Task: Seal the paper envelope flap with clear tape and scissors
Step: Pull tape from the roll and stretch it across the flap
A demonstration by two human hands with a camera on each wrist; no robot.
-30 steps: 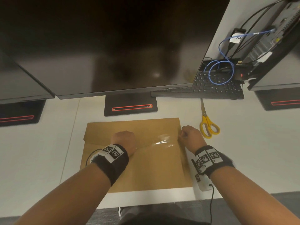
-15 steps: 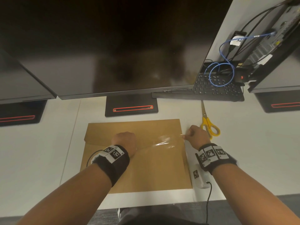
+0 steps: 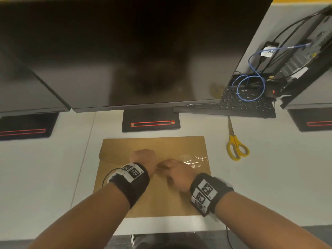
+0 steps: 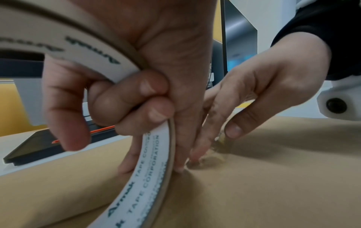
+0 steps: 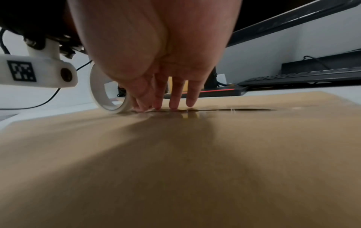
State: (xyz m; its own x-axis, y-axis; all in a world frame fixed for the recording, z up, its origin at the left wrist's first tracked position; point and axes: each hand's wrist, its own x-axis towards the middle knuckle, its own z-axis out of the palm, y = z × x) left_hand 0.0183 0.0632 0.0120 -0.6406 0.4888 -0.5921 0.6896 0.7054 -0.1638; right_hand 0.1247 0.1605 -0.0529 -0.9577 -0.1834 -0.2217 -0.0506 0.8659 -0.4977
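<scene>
Two hands: both are seen on the brown envelope point(image 3: 154, 198), close side by side.
Hidden: the left fingertips are covered by the left hand point(image 3: 143, 159) in the head view; the table's near edge is cut off by the arms.
Hard to see: the clear tape strip point(image 3: 195, 161) shows only as shine and wrinkles; its end near the fingers cannot be made out.
Left fingers: they are curled round the tape roll point(image 4: 136, 177), which is held standing on the envelope.
Right fingers: they are held straight, tips pressed down on the tape strip along the flap edge, by the right hand point(image 3: 177, 174).
Tape roll: it is just left of the right fingertips point(image 5: 173, 106), nearly touching them.
Tape strip: it is laid from the right fingers out to the envelope's right edge.
Scissors point(image 3: 236, 144): they are left well to the right of the right fingers, on the white table point(image 3: 278, 168), blades shut.
Open room: bare table is seen right of the envelope; a monitor stand point(image 3: 150, 121) sits just beyond its far edge.
</scene>
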